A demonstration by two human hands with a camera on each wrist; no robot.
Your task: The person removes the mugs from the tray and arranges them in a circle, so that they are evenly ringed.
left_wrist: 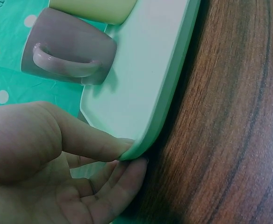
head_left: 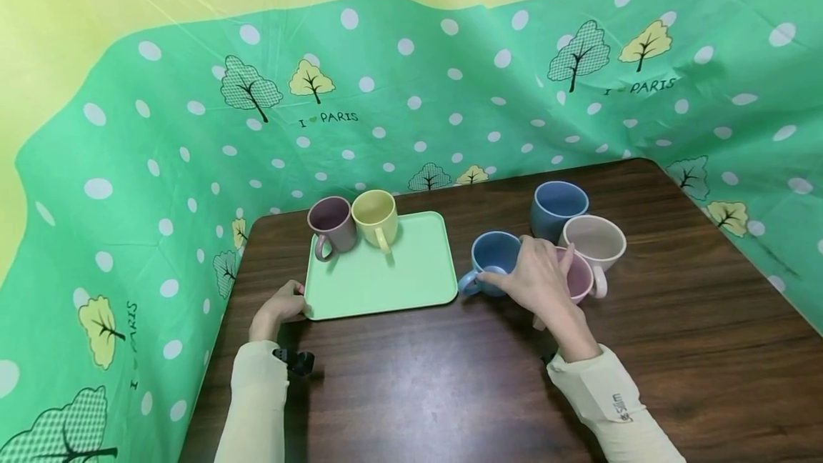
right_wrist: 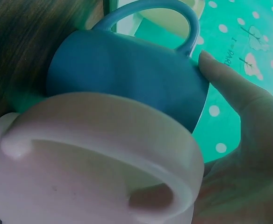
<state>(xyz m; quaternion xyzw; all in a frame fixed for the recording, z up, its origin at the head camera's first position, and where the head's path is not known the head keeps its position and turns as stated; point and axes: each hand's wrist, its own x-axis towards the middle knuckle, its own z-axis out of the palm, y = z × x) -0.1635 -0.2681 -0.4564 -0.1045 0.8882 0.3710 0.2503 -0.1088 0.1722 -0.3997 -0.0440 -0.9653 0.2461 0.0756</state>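
Note:
My left hand (head_left: 283,306) pinches the near left corner of a light green tray (head_left: 379,288) between thumb and fingers, the thumb on top of the rim in the left wrist view. A purple mug (head_left: 341,234) and a yellow mug (head_left: 368,214) stand side by side at the tray's back left. Right of the tray, my right hand (head_left: 536,274) grips a blue mug (head_left: 484,263) by its rim, the thumb beside the handle. A pink mug (right_wrist: 104,112) sits close under that hand, partly covered by it in the head view. The right fingertips are largely hidden.
Behind the right hand stand a darker blue mug (head_left: 553,223) and a whitish mug (head_left: 607,252), close together. All rest on a dark wooden table (head_left: 411,377). A green dotted cloth (head_left: 386,106) hangs along its back and sides.

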